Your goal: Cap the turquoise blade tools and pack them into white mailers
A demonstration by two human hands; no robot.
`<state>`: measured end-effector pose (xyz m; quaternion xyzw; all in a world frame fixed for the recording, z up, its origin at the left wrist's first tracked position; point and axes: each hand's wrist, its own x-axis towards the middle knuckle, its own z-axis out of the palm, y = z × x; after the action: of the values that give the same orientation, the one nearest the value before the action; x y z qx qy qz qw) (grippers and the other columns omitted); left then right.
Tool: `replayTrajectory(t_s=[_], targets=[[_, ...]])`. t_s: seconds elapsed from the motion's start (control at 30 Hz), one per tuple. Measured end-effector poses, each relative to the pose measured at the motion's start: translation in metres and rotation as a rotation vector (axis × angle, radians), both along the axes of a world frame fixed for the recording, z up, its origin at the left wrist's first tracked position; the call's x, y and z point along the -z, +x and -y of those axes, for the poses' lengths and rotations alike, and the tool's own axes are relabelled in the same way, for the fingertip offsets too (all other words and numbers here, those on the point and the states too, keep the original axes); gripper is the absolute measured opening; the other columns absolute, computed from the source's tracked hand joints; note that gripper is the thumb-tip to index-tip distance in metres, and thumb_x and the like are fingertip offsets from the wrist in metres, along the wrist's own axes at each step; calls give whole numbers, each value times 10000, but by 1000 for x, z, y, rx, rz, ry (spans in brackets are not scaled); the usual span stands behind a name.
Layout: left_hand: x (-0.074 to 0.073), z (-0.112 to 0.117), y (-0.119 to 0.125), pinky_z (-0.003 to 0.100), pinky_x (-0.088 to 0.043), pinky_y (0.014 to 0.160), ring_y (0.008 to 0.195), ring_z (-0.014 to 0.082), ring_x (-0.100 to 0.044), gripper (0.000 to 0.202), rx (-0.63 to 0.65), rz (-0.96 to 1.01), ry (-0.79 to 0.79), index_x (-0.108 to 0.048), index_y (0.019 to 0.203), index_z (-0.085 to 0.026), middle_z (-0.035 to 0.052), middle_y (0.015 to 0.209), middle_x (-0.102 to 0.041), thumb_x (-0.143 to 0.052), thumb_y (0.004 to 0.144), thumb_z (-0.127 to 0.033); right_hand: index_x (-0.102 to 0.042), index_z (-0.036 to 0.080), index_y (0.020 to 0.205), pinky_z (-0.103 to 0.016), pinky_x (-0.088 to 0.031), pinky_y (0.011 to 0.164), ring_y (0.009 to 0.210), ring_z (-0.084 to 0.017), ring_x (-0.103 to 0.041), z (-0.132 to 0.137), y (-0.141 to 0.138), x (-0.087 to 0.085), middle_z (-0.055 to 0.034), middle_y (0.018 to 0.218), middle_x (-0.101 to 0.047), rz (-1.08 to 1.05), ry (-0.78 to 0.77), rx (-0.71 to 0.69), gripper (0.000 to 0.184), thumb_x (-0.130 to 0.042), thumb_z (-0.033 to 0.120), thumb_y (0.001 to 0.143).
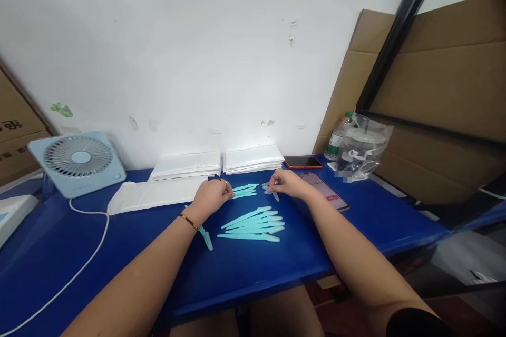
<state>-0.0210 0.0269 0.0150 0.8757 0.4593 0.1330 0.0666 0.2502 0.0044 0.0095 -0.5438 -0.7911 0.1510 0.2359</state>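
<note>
Stick row: five or so teal sticks [253,225], fanned out on the blue surface [387,221], pale broad ends pointing right.
Left hand: the left hand [213,195] is beyond the row and to its left, fingers curled at the near end of a small pile [245,189] of teal sticks; I can't tell whether it grips one.
Right hand: the right hand [290,183] is beyond the row and to its right, fingertips drawn together over some clear pieces [275,196]; whether one is pinched, I can't tell.
Loose stick: a single stick [206,238] lies left of the row, partly under the left wrist.
Packets: two white stacks, one [185,164] beyond the row to the left, the other [253,159] straight beyond; a long white packet [158,196] lies left of the row.
Phones: a red-edged phone [303,162] and another phone [326,189], beyond the row to the right.
Fan: a pale blue fan [80,157], far left of the row.
Bottle: a green-capped bottle [335,142] beside a clear bag [361,147], well right of the row.
</note>
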Motion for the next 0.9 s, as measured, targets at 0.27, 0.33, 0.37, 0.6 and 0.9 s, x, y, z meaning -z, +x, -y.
replayTrajectory(t_s=[0.27, 0.33, 0.37, 0.6, 0.9], targets=[[-6, 20, 4, 232, -367, 562, 681, 154, -586, 294, 219, 79, -192, -672, 782, -222, 5, 778, -673, -561, 736, -490, -694, 175, 792, -206, -397, 584, 668, -112, -523, 16, -16, -7, -16, 792, -568, 29, -148, -344, 223, -704, 368, 681], [-5, 26, 8, 226, -346, 526, 648, 147, -579, 261, 239, 40, -219, -674, 769, -229, -7, 741, -670, -600, 706, -471, -693, 167, 762, -206, -391, 574, 659, -112, -514, 17, -24, -6, -17, 765, -563, 72, -160, -366, 193, -702, 343, 684], [-4, 27, 10, 224, -334, 510, 633, 142, -575, 232, 224, 22, -227, -674, 755, -229, -10, 721, -668, -605, 703, -444, -689, 163, 749, -207, -389, 572, 659, -113, -511, 17, -26, -5, -19, 759, -565, 82, -160, -366, 180, -692, 335, 695], [-1, 15, 6, 235, -333, 536, 642, 151, -575, 160, 77, -6, -157, -658, 699, -218, 9, 708, -674, -549, 740, -327, -660, 158, 739, -206, -393, 579, 670, -115, -538, 5, -14, -1, -28, 805, -591, 30, -136, -232, 172, -672, 328, 715], [-27, -1, -38, 223, -391, 601, 717, 153, -577, 224, 84, 24, -247, -678, 842, -227, 4, 792, -659, -556, 697, -348, -674, 166, 778, -217, -413, 595, 693, -137, -582, 5, 3, -2, -38, 810, -639, -83, -121, -137, 165, -664, 318, 713]])
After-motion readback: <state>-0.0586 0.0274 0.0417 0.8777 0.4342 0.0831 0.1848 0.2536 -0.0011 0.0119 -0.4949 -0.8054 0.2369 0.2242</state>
